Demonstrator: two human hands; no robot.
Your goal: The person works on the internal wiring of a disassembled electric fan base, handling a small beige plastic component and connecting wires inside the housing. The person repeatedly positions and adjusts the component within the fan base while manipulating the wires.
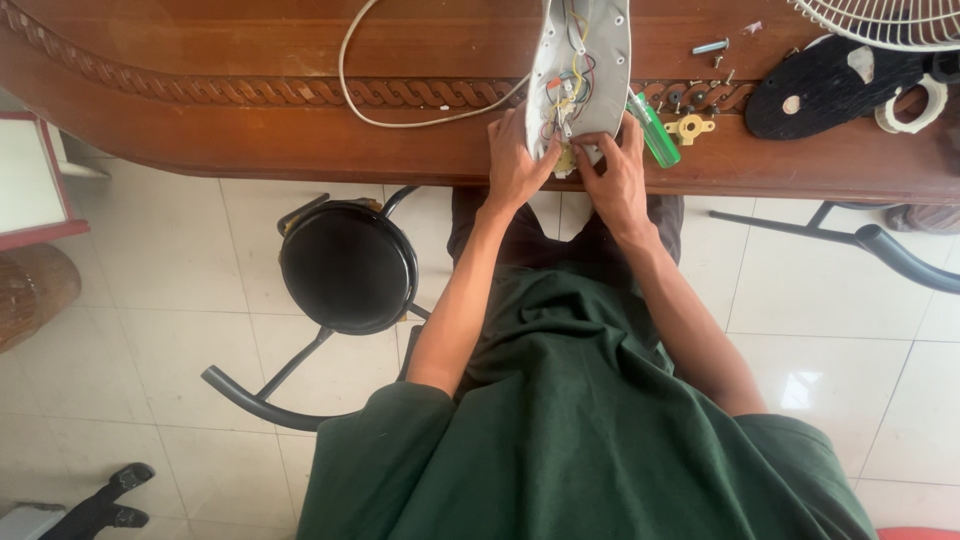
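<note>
Both hands are together at the near end of a long white plastic housing [585, 50] with coloured wires inside: the left hand [520, 165] grips its edge, while the right hand [615, 175] pinches a small part there. Just right of the right hand lie a green translucent-handled screwdriver [655, 135] and a small yellow plastic knob [690, 127].

We look down on a pale tiled floor [180, 270], glossy with soft daylight. A dark wooden table [250, 130] with a carved rope-pattern edge runs across twelve o'clock, and a round black stool [348, 266] on curved metal legs stands at nine o'clock. Another dark metal leg [880, 245] curves in at three o'clock.
</note>
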